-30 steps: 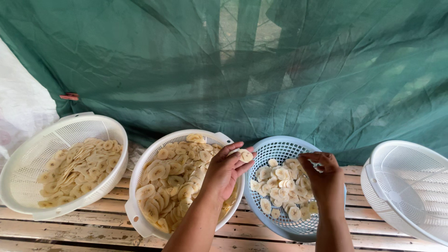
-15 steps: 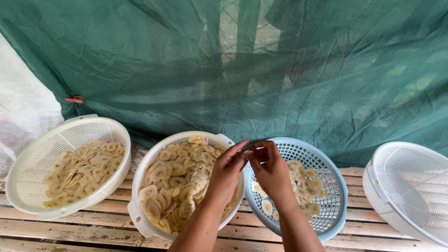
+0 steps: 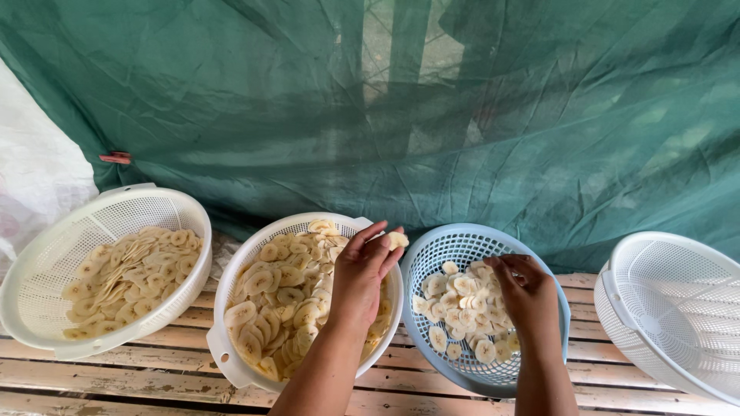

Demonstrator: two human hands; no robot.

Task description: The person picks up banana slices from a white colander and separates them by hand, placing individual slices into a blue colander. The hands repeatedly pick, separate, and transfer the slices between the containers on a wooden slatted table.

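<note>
My left hand (image 3: 361,275) hovers over the right side of the middle white basket (image 3: 231,276), pinching a pale banana slice (image 3: 398,239) at its fingertips. That basket is heaped with yellowish banana slices (image 3: 284,308). My right hand (image 3: 527,293) reaches down into the blue basket (image 3: 439,246), fingers curled on the pile of round slices (image 3: 461,302) inside; whether it grips one I cannot tell.
A white basket (image 3: 46,246) with thin slices stands at far left. Another white basket (image 3: 678,308) sits at far right, partly cut off. All rest on a weathered wooden slat table (image 3: 116,370). Green netting (image 3: 385,100) hangs behind.
My right hand has moved from beside the left hand back to the right, down into the blue basket. The left hand stays over the middle basket holding a slice.
</note>
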